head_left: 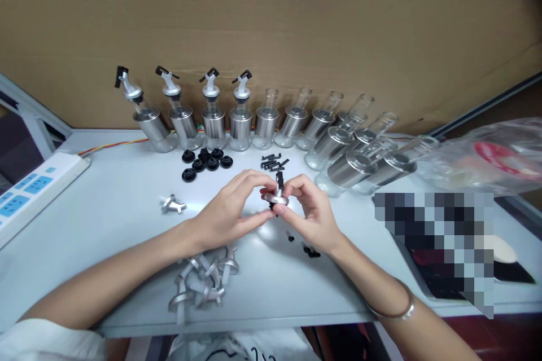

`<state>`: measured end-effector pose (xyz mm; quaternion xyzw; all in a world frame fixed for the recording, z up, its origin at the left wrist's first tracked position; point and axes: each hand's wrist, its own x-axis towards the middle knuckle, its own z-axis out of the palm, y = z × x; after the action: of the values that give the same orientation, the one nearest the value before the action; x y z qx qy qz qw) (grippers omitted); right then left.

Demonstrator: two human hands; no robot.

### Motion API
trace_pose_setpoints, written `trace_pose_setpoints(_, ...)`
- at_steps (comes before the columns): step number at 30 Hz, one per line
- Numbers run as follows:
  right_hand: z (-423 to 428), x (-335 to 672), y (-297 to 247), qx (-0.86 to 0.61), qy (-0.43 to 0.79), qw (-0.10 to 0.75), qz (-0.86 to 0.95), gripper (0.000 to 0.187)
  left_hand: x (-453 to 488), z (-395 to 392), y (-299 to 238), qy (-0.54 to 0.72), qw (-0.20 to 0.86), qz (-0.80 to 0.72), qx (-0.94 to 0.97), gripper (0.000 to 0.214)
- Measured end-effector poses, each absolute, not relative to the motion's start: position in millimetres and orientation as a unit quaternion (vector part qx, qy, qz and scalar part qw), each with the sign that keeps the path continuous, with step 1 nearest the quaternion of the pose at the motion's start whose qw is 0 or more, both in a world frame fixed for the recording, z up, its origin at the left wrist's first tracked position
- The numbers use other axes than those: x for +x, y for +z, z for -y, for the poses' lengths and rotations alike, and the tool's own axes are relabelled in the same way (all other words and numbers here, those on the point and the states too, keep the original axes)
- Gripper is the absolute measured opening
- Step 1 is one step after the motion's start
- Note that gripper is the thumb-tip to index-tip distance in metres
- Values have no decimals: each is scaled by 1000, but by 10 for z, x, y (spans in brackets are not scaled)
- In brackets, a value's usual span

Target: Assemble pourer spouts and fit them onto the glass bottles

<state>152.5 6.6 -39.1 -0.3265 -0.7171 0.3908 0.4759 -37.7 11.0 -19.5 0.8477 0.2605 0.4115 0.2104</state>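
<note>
Between my hands, above the middle of the table, is a silver pourer spout (277,198) with a black flip lever on top and a black stopper beneath. My left hand (231,208) pinches its left side with thumb and fingers. From the right, my right hand (313,211) grips the same spout, thumb low at the black stopper. Past my hands lie several small black levers (273,163). Black ribbed stoppers (205,162) sit in a group further left. Near my right wrist are a few tiny black pieces (312,251).
Silver pourer spouts (203,276) lie piled near the front edge, and a single spout (173,204) lies left. Bottles with pourers (212,124) and open-necked bottles (339,146) line the back. A power strip (38,192) is left; a plastic bag (486,152) and dark tablet-like device (423,259) are right.
</note>
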Motion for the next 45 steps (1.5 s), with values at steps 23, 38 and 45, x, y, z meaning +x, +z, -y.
trace_pose_setpoints(23,-65,1514,-497,-290,353,490,742,19,-428,-178,-189,413,129,-227,873,24)
trace_pose_setpoints(38,-84,1513,-550,-311,303,493,754,18,-433,-164,-199,373,8,-213,903,23)
trace_pose_setpoints(45,-108,1546,-469,-325,301,470,763,25,-436,-172,-121,378,39,-233,895,24)
